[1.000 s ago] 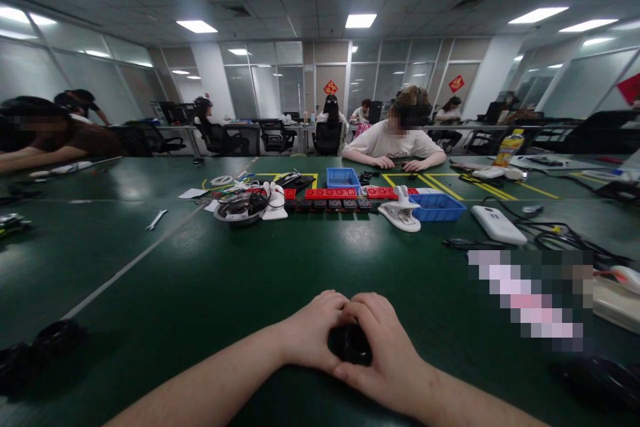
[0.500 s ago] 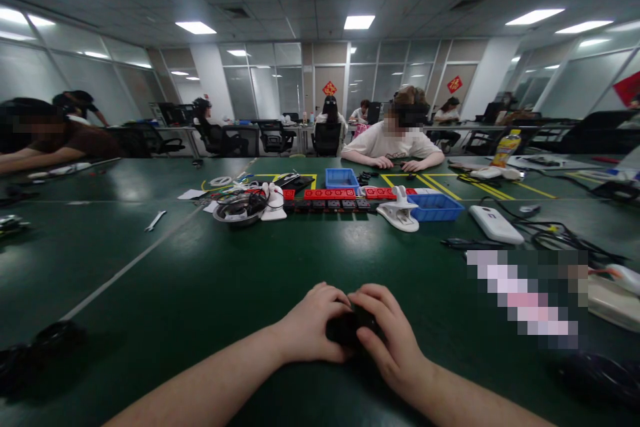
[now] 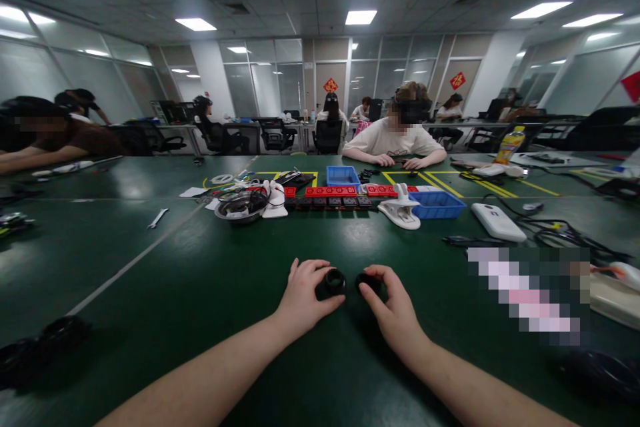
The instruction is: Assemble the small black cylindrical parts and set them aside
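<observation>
My left hand [image 3: 304,295] is closed around a short black cylinder [image 3: 332,284] that has a round opening facing up toward me. Its thumb and fingers grip the side. A small gap away, my right hand [image 3: 400,303] pinches a black round piece [image 3: 369,282] between thumb and fingers; much of that piece is hidden behind them. The two black parts are apart, low over the green table [image 3: 280,387].
Farther back are a metal bowl [image 3: 237,217] of cables, a row of red sockets [image 3: 330,191], white clamps [image 3: 400,212] and blue bins [image 3: 435,204]. A wrench [image 3: 159,218] lies left, a white power bank [image 3: 497,222] right. A co-worker [image 3: 395,137] sits opposite.
Both hands have come apart and shifted slightly forward. The dark thing between them now shows as two separate black pieces, one in each hand.
</observation>
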{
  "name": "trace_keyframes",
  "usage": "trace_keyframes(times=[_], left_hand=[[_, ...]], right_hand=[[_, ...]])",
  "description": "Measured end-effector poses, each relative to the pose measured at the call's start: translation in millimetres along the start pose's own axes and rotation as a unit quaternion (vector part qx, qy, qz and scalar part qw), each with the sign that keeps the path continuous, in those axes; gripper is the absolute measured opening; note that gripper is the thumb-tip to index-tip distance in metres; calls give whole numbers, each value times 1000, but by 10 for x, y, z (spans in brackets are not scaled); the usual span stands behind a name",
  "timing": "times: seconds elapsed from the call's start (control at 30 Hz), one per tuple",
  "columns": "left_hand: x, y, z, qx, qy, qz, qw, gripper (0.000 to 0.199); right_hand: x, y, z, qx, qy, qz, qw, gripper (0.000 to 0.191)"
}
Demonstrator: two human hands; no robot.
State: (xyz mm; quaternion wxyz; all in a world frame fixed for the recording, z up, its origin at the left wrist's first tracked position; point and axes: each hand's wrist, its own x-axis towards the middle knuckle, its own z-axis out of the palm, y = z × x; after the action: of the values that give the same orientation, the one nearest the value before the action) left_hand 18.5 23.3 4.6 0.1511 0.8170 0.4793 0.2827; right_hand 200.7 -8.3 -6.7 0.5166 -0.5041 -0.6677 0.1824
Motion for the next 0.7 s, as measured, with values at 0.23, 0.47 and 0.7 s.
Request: trace_keyframes(times=[0.23, 0.47, 0.7], left_hand=[[-27, 2, 19, 46, -46, -17, 998, 31], [-47, -42, 103, 75, -102, -35, 991, 80], [-45, -44, 118, 65, -94, -34, 993, 99]], right_hand=[[13, 251, 60, -118, -45, 52, 991, 33], [-3, -78, -12, -177, -32, -144, 973, 35], [106, -472, 250, -320, -151, -187, 917, 33]])
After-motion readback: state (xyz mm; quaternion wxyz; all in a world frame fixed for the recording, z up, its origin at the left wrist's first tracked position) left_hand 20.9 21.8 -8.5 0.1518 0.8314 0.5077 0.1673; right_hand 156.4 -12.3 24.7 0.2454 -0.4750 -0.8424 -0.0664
